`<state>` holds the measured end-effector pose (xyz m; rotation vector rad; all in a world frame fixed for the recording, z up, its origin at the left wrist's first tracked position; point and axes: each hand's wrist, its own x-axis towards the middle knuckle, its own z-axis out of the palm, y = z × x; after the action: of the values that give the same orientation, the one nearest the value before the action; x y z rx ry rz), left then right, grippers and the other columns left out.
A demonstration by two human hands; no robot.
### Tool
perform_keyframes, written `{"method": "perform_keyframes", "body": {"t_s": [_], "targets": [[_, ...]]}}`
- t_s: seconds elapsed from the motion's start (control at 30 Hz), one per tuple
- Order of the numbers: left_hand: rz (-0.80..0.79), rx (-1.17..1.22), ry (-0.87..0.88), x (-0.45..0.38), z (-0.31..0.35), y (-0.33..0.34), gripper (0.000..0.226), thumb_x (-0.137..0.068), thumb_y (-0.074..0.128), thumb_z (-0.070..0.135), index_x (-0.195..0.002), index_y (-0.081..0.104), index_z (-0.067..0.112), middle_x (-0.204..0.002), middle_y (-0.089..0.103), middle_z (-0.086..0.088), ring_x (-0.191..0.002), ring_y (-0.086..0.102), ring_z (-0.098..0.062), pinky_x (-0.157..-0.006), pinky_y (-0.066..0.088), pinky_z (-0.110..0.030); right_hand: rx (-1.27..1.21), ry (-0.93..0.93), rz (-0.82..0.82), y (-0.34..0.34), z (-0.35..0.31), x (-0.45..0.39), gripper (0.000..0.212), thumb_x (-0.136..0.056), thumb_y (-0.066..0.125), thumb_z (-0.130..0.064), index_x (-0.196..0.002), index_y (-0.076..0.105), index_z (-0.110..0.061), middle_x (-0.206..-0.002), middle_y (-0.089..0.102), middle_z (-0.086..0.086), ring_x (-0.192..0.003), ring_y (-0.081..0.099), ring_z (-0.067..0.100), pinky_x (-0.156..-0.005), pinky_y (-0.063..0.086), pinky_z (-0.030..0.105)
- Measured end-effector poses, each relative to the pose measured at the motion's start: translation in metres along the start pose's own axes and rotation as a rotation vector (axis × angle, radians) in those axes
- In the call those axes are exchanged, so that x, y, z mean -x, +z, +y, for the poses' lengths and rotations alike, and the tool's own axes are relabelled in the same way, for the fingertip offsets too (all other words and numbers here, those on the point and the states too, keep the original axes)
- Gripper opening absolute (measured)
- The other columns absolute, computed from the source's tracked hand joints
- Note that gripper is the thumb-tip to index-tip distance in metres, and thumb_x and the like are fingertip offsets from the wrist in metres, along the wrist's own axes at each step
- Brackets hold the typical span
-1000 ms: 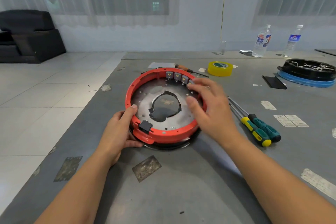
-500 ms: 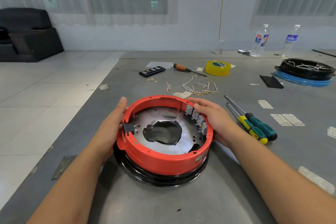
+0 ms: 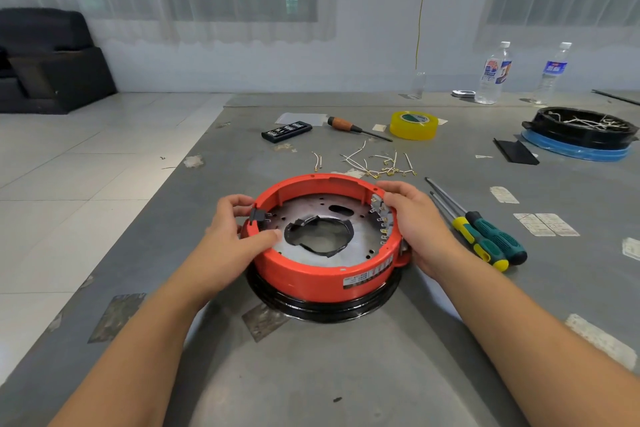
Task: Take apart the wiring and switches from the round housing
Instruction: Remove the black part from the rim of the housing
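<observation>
left hand (image 3: 230,234) grips left rim of red round housing (image 3: 311,276), thumb beside black connector (image 3: 258,217) | right hand (image 3: 420,227) curls over right rim by switches (image 3: 382,218) | housing between both hands on grey table (image 3: 346,374) | loose wires (image 3: 377,163) beyond | screwdrivers (image 3: 485,239) just right of right hand

Two hands, left (image 3: 231,236) and right (image 3: 417,222), are gripping one round housing (image 3: 325,272). Two water bottles (image 3: 493,74), three screwdrivers (image 3: 485,239), one tape roll (image 3: 413,125) and one black tray (image 3: 581,130) are sitting on the surface (image 3: 346,374).
</observation>
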<state>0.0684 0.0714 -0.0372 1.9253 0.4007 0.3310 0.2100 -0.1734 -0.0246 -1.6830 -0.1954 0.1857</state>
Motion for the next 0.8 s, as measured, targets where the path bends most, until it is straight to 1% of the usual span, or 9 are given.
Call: {"method": "perform_keyframes", "body": {"t_s": [0.07,0.13,0.23,0.3,0.43,0.53,0.6,0.67,0.8], "targets": [[0.059,0.067,-0.028,0.0,-0.001,0.001,0.068,-0.065,0.075,0.045,-0.125,0.045,0.035,-0.125,0.056,0.013,-0.106,0.063,-0.007,-0.089,0.052,-0.035,0.111,-0.018,-0.014,-0.003,-0.002,0.0,0.029,-0.095,0.047,-0.02,-0.109,0.067,-0.037,-0.096,0.076,0.006,-0.059,0.064,0.024,-0.064,0.055,0.045],[0.152,0.062,-0.045,0.0,-0.002,-0.001,0.058,-0.064,0.075,0.047,-0.117,0.054,0.035,-0.114,0.065,0.013,-0.094,0.067,-0.001,-0.08,0.052,-0.031,0.195,-0.045,-0.031,-0.007,-0.004,0.001,0.029,-0.095,0.047,-0.024,-0.113,0.066,-0.038,-0.096,0.075,0.002,-0.065,0.067,0.024,-0.075,0.058,0.047],[0.196,0.083,-0.077,-0.002,-0.005,-0.006,0.04,-0.066,0.078,0.049,-0.099,0.073,0.027,-0.091,0.079,0.003,-0.085,0.076,-0.02,-0.086,0.059,-0.043,0.266,-0.104,-0.063,-0.014,-0.006,0.001,0.023,-0.1,0.049,-0.041,-0.108,0.07,-0.04,-0.095,0.073,-0.019,-0.087,0.07,0.004,-0.086,0.054,0.035],[0.134,0.159,-0.071,-0.002,-0.005,-0.007,0.026,-0.076,0.082,0.038,-0.094,0.079,0.02,-0.088,0.08,-0.007,-0.083,0.076,-0.028,-0.093,0.06,-0.049,0.288,-0.108,-0.096,-0.015,-0.007,0.002,0.028,-0.098,0.052,-0.057,-0.095,0.072,-0.037,-0.085,0.073,-0.024,-0.082,0.068,-0.006,-0.08,0.049,0.025],[0.059,0.282,-0.082,-0.002,-0.002,-0.005,0.01,-0.094,0.073,0.011,-0.096,0.082,0.014,-0.096,0.078,-0.023,-0.074,0.072,-0.026,-0.083,0.063,-0.042,0.197,-0.082,-0.165,-0.016,-0.003,0.001,0.047,-0.088,0.066,-0.06,-0.09,0.064,-0.013,-0.077,0.065,-0.003,-0.071,0.063,0.014,-0.077,0.049,0.036],[-0.049,0.346,-0.1,-0.002,0.004,-0.005,0.018,-0.098,0.065,0.007,-0.106,0.081,0.01,-0.099,0.079,-0.022,-0.071,0.075,-0.024,-0.063,0.063,-0.03,0.048,-0.045,-0.277,-0.016,-0.006,0.002,0.033,-0.089,0.07,-0.05,-0.092,0.065,-0.017,-0.083,0.065,0.004,-0.077,0.062,0.018,-0.083,0.049,0.043],[-0.144,0.376,-0.125,-0.003,0.005,-0.006,0.023,-0.1,0.061,0.007,-0.115,0.079,0.009,-0.112,0.076,-0.024,-0.096,0.077,-0.035,-0.088,0.063,-0.044,0.04,-0.047,-0.356,-0.016,-0.006,0.002,0.017,-0.095,0.068,-0.035,-0.104,0.072,-0.021,-0.103,0.073,0.004,-0.093,0.069,0.021,-0.096,0.052,0.045],[-0.257,0.367,-0.149,-0.006,0.007,-0.008,0.028,-0.102,0.057,0.008,-0.124,0.075,0.009,-0.123,0.073,-0.024,-0.117,0.069,-0.044,-0.109,0.05,-0.054,0.053,-0.018,-0.46,-0.013,-0.006,0.007,0.024,-0.099,0.063,-0.025,-0.121,0.071,-0.026,-0.119,0.073,0.004,-0.11,0.071,0.023,-0.102,0.053,0.042],[-0.375,0.317,-0.173,-0.017,0.017,-0.014,0.029,-0.102,0.059,0.008,-0.126,0.076,0.012,-0.124,0.074,-0.019,-0.117,0.071,-0.037,-0.104,0.056,-0.047,0.148,-0.029,-0.52,-0.009,-0.01,0.017,0.023,-0.102,0.058,-0.022,-0.12,0.073,-0.024,-0.11,0.077,0.0,-0.104,0.073,0.017,-0.094,0.057,0.03]]}}
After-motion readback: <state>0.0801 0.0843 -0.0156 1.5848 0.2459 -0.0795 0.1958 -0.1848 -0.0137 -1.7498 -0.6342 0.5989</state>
